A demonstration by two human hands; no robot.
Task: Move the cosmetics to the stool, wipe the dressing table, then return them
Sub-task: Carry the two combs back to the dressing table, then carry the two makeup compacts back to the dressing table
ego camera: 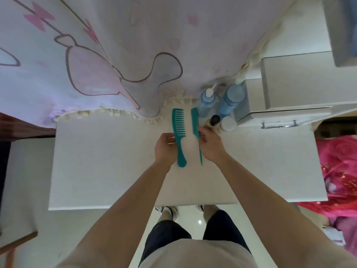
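At the far left edge we see a dark brown piece of wooden furniture [23, 124], partly under a pale curtain [116, 55] with pink bows and a cartoon outline. The fringed hem of the curtain lies on the back of the white dressing table [96, 161].

Near the middle of the table, the left hand [166, 149] holds a teal wide-tooth comb [179, 128]. Its fingers are curled against the comb's left edge, where the teeth meet the handle. The teeth point to the right and the handle points toward the person.

Just beside it, parallel and a little apart, is a teal tail comb [195, 122]. The right hand [210, 146] pinches it with its fingertips where the teeth end, and the thin tail runs toward the person. We cannot tell if the combs rest on the table or are slightly lifted.

Behind the right hand, at the back of the table, stand four cosmetics close together: a blue pump bottle [206, 103], a taller blue bottle [231, 99], a small bottle with a dark cap [214, 120] and a jar with a white lid [228, 123]. Any label on them is too blurred for us to read.

Touching this group on the right is a white drawer unit [280, 117] with a metal handle [278, 125]. Beyond the table's right edge lies a bright pink fabric [338, 171] with a rose pattern.
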